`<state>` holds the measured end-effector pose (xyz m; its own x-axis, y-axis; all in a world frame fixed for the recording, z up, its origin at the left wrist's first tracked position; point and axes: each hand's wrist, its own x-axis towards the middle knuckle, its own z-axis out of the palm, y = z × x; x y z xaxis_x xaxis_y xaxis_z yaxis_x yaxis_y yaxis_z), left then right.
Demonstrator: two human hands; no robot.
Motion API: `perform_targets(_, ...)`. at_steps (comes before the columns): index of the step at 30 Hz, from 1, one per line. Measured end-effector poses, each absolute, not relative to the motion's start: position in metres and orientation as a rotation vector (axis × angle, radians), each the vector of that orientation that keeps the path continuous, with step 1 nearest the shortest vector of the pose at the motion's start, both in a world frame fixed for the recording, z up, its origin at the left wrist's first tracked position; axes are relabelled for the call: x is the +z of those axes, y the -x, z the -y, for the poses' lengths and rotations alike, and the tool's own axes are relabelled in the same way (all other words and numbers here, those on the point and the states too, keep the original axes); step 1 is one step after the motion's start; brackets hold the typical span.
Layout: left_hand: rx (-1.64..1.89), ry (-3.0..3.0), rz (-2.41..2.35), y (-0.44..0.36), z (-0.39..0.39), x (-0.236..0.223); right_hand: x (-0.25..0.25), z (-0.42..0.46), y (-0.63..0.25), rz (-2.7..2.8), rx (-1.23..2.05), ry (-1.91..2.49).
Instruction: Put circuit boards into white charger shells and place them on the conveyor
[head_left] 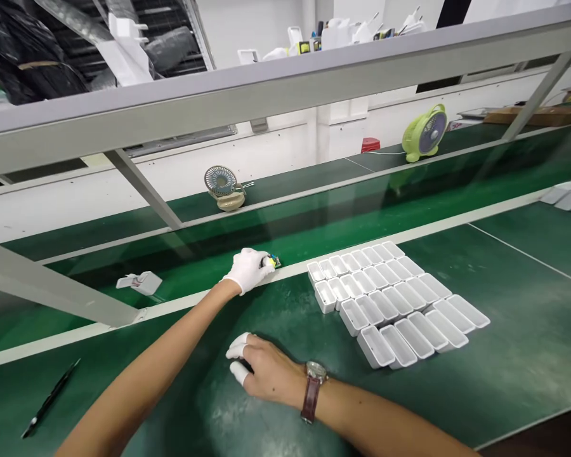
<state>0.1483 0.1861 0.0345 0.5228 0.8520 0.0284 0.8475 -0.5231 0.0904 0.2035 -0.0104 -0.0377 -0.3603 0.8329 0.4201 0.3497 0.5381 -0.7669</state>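
My left hand, in a white glove, reaches over the pale rail to the green conveyor belt. Its fingers are closed on a small circuit board with yellow and blue parts; most of the board is hidden by the fingers. My right hand rests on the green bench top, holding nothing. White finger cots cover its fingertips, and a gap shows between thumb and fingers. To its right, white plastic housings with open tops lie in several rows.
A black pen lies at the left. On the belt sits a white plug-like piece. Beyond it stand a small beige fan and a green fan. An overhead shelf crosses the view, with a slanted post at left.
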Motion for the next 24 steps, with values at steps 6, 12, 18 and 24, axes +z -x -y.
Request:
perform_targets(6,0.065,-2.781,-1.13,-0.113,-0.101,0.042,-0.043,0.017,-0.202,2.376,0.262,0.722)
perform_targets(12,0.017,-2.704,-0.988,-0.122,-0.066,0.069,-0.043,0.021,-0.201,2.464,0.142,0.72)
perform_targets(18,0.078,-2.775,-0.745,-0.179,-0.056,0.064,-0.04,0.02,-0.203,2.4,0.218,0.736)
perform_targets(24,0.111,-2.843,-0.691,-0.206,-0.059,0.044,-0.043,0.02,-0.203,2.369,0.266,0.742)
